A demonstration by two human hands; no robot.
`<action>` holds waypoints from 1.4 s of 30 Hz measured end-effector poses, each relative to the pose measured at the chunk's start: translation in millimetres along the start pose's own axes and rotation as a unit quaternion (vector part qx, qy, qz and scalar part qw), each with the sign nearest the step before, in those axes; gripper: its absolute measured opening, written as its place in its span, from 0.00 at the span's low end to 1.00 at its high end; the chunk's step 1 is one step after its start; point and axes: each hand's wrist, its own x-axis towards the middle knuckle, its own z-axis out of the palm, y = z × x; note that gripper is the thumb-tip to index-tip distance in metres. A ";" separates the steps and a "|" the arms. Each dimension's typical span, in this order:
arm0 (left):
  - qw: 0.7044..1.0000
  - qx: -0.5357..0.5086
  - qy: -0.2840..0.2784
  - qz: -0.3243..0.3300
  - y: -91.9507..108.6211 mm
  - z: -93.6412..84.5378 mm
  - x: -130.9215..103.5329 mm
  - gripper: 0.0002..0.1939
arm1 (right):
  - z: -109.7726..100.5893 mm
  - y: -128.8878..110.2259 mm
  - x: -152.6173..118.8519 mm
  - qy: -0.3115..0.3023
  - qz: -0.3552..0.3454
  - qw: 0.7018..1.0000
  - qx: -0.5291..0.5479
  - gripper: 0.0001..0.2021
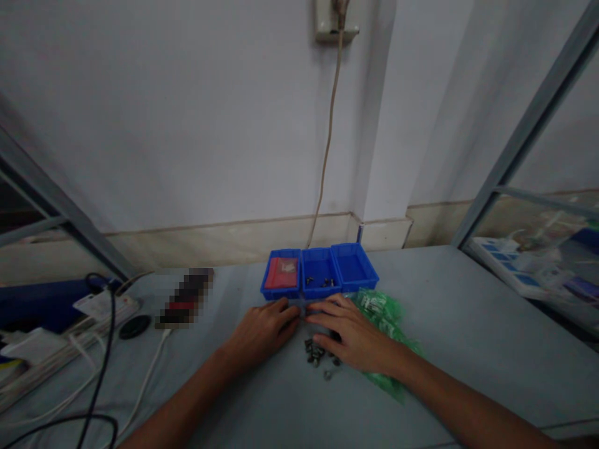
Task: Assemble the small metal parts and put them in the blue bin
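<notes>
Several small dark metal screws (314, 352) lie in a loose pile on the grey table. My right hand (350, 333) hovers over or rests beside them, fingers stretched and spread, palm down. Facing it from the left, my left hand (270, 330) has its fingers bent and close together, tips near my right fingertips; whether a small thing is between them is hidden. Just beyond the hands stand three blue trays: a left tray (264, 288) with a red packet (282, 273), a middle tray (321, 254) with a few screws, and a right tray (352, 260).
Crumpled green plastic (386, 318) lies beside and partly under my right forearm. At the left are a pixelated phone-like object (186, 299), a black round disc (135, 327), a power strip (42, 368) and loose cables. Metal frame posts flank the table; a wall stands behind.
</notes>
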 end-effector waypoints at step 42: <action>0.999 -0.036 -0.004 0.003 1.1 3.9 0.2 0.10 | 8.0 6.2 4.2 0.153 0.082 0.982 0.070 0.08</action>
